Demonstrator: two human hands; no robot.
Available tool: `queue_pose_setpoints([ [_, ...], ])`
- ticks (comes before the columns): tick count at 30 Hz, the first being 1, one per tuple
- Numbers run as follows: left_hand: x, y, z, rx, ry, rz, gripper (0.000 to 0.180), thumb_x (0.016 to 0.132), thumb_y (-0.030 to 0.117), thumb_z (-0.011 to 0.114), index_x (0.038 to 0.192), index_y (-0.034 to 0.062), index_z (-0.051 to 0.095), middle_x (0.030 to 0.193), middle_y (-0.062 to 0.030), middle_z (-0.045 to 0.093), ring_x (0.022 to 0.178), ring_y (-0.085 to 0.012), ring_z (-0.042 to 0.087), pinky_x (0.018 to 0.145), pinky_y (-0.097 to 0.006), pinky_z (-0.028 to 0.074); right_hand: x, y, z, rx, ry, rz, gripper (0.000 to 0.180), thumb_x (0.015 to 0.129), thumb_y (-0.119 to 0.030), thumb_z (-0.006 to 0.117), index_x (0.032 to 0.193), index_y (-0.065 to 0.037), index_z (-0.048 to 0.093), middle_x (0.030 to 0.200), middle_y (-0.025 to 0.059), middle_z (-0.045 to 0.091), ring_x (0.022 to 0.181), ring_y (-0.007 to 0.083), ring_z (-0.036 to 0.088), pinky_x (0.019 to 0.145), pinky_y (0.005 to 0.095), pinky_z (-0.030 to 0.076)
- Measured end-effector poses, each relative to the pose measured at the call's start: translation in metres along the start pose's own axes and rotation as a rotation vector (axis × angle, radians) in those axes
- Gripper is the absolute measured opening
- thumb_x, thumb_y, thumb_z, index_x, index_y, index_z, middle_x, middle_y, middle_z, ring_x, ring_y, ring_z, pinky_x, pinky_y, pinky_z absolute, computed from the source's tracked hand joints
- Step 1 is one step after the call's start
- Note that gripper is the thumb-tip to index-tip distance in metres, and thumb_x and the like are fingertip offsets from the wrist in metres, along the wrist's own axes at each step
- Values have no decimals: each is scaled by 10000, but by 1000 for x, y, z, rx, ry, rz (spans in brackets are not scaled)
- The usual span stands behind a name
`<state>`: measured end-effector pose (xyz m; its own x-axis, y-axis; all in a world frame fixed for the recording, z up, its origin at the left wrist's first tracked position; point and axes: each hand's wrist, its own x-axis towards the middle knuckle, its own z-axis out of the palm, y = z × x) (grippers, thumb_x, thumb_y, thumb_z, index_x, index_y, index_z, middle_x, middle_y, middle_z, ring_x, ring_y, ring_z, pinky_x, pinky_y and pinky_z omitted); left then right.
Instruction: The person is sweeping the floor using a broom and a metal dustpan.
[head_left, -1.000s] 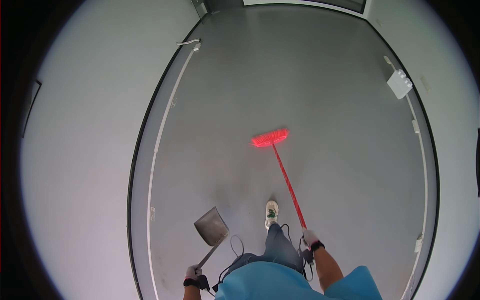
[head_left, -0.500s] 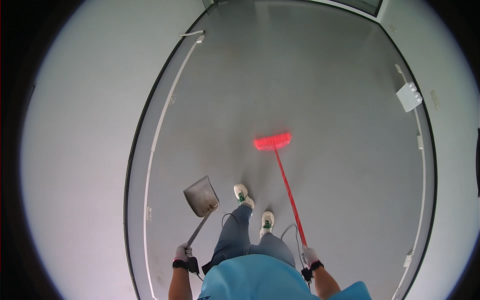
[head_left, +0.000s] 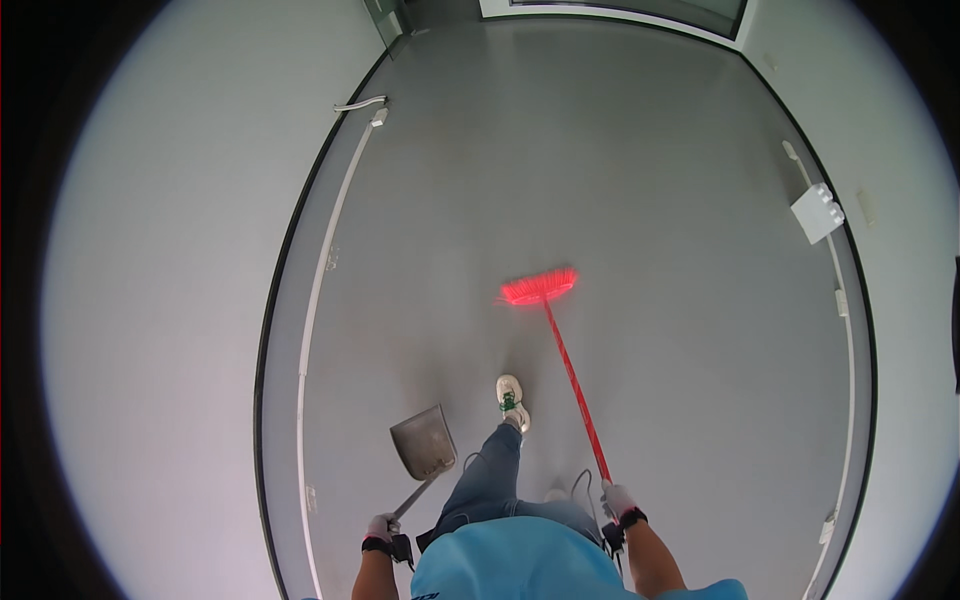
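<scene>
A red broom [head_left: 573, 380] slants across the grey floor ahead of me, its bright bristle head [head_left: 540, 287] down at the floor. My right hand [head_left: 618, 498], in a pale glove, is closed round the upper end of its handle. At my left side, my gloved left hand [head_left: 381, 527] grips the handle of a grey long-handled dustpan [head_left: 424, 440]. The pan faces forward, left of my leading foot, with a little brownish debris near its back edge. Whether the pan touches the floor I cannot tell.
White cable trunking [head_left: 318, 270] runs along the floor by the left wall, and another strip [head_left: 850, 380] follows the right wall. A white block-shaped object [head_left: 817, 213] sits by the right wall. My shoe [head_left: 510, 400] is planted ahead; cables hang near both wrists.
I have stepped forward, and the trunking and white block sit lower in view. One foot now leads while the other trails. The dustpan appears lower and closer to my leg; both handles stay gripped.
</scene>
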<state>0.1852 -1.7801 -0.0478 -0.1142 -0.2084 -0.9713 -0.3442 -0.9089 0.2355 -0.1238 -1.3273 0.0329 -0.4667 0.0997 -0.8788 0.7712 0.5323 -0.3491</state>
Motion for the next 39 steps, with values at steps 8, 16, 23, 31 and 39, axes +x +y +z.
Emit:
queue_pose_setpoints([
  [8, -10, 98, 21, -117, 21, -82, 115, 795, 84, 514, 726, 88, 423, 515, -27, 408, 381, -91, 343, 343, -200, 260, 62, -268, 56, 26, -52, -160, 450, 886, -475, 425, 663, -87, 481, 462, 19, 424, 345, 157, 389, 345, 313, 309],
  [16, -12, 157, 93, -26, 66, 18, 150, 833, 152, 515, 715, 116, 430, 506, -8, 403, 361, -89, 325, 329, -224, 249, -14, -200, 7, 93, 30, -37, 454, 887, -478, 442, 706, -65, 489, 479, -1, 407, 329, 117, 356, 312, 282, 280],
  [23, 29, 270, 142, 41, 82, -5, 189, 812, 134, 514, 650, 117, 419, 497, -15, 409, 352, -101, 317, 325, -241, 230, -22, -204, 53, -248, 104, 35, 430, 865, -398, 432, 669, -43, 573, 563, 50, 504, 531, 166, 504, 523, 336, 380],
  [31, 60, 371, 212, -14, 26, -8, 112, 759, 70, 501, 680, 73, 421, 500, -55, 398, 362, -115, 323, 340, -234, 247, 103, -427, 75, -231, 122, -113, 468, 864, -433, 404, 717, -19, 566, 550, 62, 492, 445, 181, 474, 416, 343, 350],
  [39, 20, 471, 278, -51, -30, -40, 108, 841, 157, 487, 763, 116, 424, 522, -9, 397, 370, -89, 312, 341, -227, 238, 196, -729, 87, -81, -14, -183, 466, 884, -464, 380, 620, -89, 458, 443, 29, 426, 339, 179, 417, 339, 342, 324],
])
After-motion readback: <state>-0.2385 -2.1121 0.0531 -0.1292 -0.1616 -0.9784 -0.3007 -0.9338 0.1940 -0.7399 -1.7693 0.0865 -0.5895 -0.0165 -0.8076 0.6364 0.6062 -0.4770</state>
